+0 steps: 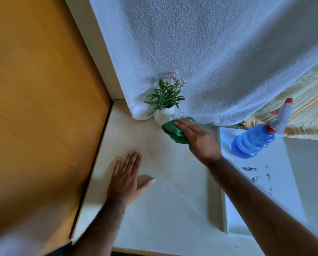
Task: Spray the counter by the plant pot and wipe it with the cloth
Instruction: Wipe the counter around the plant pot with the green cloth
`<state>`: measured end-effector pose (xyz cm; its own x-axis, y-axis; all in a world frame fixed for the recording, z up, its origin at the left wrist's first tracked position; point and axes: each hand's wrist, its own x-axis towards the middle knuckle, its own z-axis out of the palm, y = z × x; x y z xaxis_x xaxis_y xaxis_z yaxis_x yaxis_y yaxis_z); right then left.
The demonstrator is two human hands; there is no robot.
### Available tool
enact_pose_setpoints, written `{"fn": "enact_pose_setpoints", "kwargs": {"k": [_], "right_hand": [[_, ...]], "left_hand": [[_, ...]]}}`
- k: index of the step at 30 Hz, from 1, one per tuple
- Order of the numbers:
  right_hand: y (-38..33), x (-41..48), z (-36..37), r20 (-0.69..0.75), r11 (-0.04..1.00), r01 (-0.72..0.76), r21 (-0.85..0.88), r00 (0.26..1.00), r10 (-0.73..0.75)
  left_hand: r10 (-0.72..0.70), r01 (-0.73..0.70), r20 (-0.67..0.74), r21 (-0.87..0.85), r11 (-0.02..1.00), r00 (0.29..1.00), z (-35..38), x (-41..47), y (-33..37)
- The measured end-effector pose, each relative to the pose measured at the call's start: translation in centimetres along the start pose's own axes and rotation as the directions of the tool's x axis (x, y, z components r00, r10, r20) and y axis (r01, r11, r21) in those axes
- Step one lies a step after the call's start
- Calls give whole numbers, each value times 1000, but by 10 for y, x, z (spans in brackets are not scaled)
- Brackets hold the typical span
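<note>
A small white plant pot (164, 115) with green leaves and pink flowers stands at the back of the pale counter (165, 200). My right hand (197, 137) presses flat on a green cloth (173, 131), which touches the pot's base on its right side. My left hand (127, 177) lies flat on the counter with fingers spread, holding nothing, well in front of the pot. A blue spray bottle (254, 140) with a grey and red trigger head stands to the right, apart from both hands.
A white textured cloth (209, 52) hangs behind the pot. An orange wooden panel (40, 108) borders the counter on the left. The bottle rests on a white tray (226, 226) with dark marks, at the counter's right side.
</note>
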<state>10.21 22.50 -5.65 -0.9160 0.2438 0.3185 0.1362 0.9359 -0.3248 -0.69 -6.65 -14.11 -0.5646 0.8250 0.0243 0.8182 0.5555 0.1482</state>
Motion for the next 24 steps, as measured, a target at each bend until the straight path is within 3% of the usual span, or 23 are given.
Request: {"fn": "enact_pose_setpoints", "kwargs": {"k": [3,7,16,24], "right_hand": [[-5,-24,-30,-89,1000,-25,5,996,25],[4,-87,-60,-93,995,-104,6,990,104],[56,-222,-76,-98,911,-347,-224,938,333],[60,-265,-57,176,914,-291,-282,921,347]], "left_hand": [[-8,8,-12,-10,1000,1000,0,-1,-1],[5,-5,-71,-2,1000,997,1,-2,1],[39,-37,-136,21,999,990,5,0,4],[53,-50,-108,34,998,993,6,-1,3]]}}
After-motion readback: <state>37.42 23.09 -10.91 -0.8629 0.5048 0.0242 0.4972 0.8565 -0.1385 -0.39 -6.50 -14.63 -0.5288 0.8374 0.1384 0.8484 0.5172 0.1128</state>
